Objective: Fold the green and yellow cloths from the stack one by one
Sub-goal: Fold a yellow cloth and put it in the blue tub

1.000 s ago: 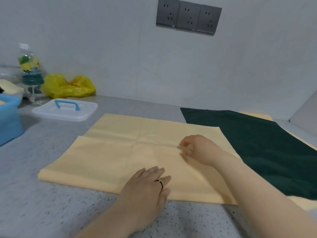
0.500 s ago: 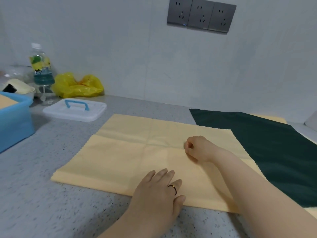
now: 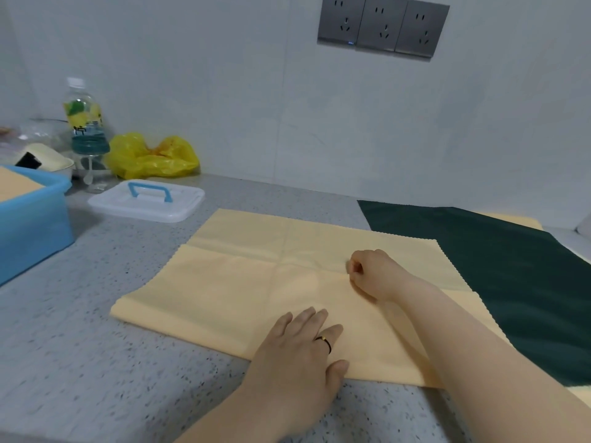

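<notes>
Yellow cloth [image 3: 243,282] lies mid-counter [image 3: 96,346], folded once, with the fold toward 6 o'clock. The left hand [image 3: 300,350] presses flat on that near edge, fingers straight. The right hand [image 3: 374,273] is curled, apparently pinching the top layer's far edge. At 3 o'clock the green cloth [image 3: 511,266] lies spread and unfolded, so most of the folding looks undone.

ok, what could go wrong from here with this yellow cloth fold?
1. The right hand is curled at the top layer's edge, seemingly pinching it at one spot; pulling from there may bunch the yellow cloth and skew the fold.
2. The left hand presses flat on the near edge only; the cloth's left side is unheld and could slide.
3. Its right edge borders the green cloth; a drag might disturb that.
</notes>
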